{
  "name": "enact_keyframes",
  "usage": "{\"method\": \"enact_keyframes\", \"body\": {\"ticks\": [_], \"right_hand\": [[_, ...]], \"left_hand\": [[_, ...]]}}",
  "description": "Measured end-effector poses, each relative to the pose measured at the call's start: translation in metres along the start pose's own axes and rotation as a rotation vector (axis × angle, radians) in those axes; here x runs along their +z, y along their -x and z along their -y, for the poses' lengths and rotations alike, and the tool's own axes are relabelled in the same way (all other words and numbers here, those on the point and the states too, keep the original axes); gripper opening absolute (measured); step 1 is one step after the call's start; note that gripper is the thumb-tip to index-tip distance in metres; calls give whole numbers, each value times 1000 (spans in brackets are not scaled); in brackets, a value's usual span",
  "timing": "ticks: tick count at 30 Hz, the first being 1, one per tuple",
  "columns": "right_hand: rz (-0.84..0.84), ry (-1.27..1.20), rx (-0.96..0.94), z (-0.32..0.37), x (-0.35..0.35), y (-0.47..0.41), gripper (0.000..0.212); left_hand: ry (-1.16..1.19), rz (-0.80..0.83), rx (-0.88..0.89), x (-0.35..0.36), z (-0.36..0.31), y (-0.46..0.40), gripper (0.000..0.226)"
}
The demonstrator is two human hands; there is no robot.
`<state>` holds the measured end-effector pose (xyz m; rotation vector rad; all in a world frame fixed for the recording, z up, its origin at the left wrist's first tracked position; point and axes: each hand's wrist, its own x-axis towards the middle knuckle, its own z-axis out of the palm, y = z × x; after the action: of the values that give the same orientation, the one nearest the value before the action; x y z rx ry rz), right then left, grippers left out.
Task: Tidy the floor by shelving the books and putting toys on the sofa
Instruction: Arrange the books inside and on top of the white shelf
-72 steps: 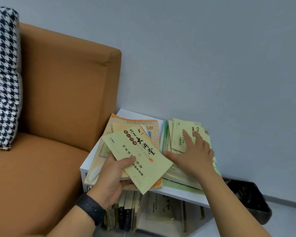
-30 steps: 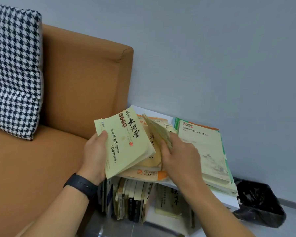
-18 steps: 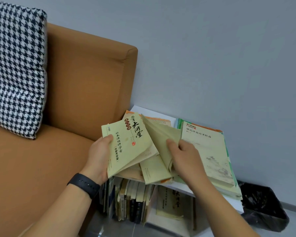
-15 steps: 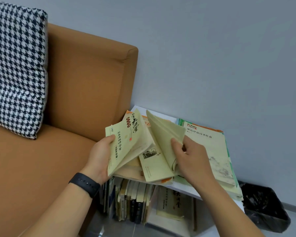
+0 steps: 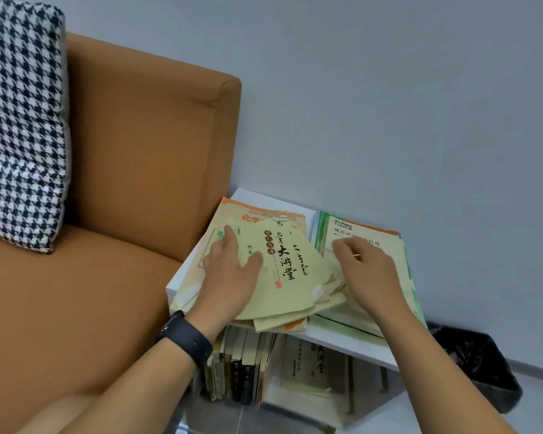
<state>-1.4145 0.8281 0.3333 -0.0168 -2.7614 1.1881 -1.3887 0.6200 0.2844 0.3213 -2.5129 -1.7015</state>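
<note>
White shelf (image 5: 333, 335) beside sofa (image 5: 145, 170) | left hand (image 5: 232, 277) grip spread flat, pressing yellow booklets (image 5: 282, 270) on left stack | right hand (image 5: 367, 270) grip loosely curled, pinching nothing clear | risk: fanned booklets overhanging near edge, could slide off.

sofa (image 5: 138, 151): matt cloth | booklet (image 5: 282, 277): matt paper | shelf (image 5: 342, 338): smooth white

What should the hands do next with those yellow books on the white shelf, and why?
Probably square up the pile. The left hand lies flat on the top yellow book, which sits skewed, and books beneath it poke over the white shelf front edge. The right hand could nudge them back, flush with the green stack.
</note>
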Motion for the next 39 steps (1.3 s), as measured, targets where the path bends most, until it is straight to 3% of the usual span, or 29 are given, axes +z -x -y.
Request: {"method": "enact_keyframes", "body": {"ticks": [5, 6, 9, 11, 13, 16, 18, 23, 25, 28, 30, 32, 35, 39], "right_hand": [[184, 159, 119, 13, 19, -8, 66], [207, 155, 155, 15, 19, -7, 66], [306, -103, 269, 11, 17, -6, 31], [368, -299, 350, 9, 14, -3, 20], [363, -343, 349, 6, 13, -1, 16], [252, -342, 299, -1, 12, 4, 12], [186, -429, 306, -2, 9, 6, 14], [169, -730, 443, -2, 18, 9, 15], [150, -656, 403, 0, 30, 11, 16], [127, -213, 175, 2, 41, 10, 21], [153, -41, 108, 6, 42, 7, 23], [201, 1, 98, 9, 40, 4, 25], [248, 4, 106, 11, 37, 1, 24], [302, -98, 170, 10, 33, 2, 21]], "left_hand": [[-172, 317, 62, 16, 0, 17, 94], [-201, 346, 75, 15, 1, 18, 94], [-118, 337, 101, 9, 8, 13, 94], [14, 320, 139, 9, 9, 13, 95], [130, 280, 133, 9, 6, 13, 89], [98, -17, 121, 0, 4, 11, 62], [23, -180, 75, -13, 6, 5, 56], [187, -149, -159, -28, 9, -1, 38], [250, -127, -210, -30, 10, -2, 37], [319, -57, -292, -33, 10, -2, 33], [305, -18, -312, -36, 7, 1, 25], [223, 11, -295, -40, 5, 1, 24], [112, 77, -292, -46, 9, 0, 41], [236, 271, -315, -45, 0, 7, 30]]}}
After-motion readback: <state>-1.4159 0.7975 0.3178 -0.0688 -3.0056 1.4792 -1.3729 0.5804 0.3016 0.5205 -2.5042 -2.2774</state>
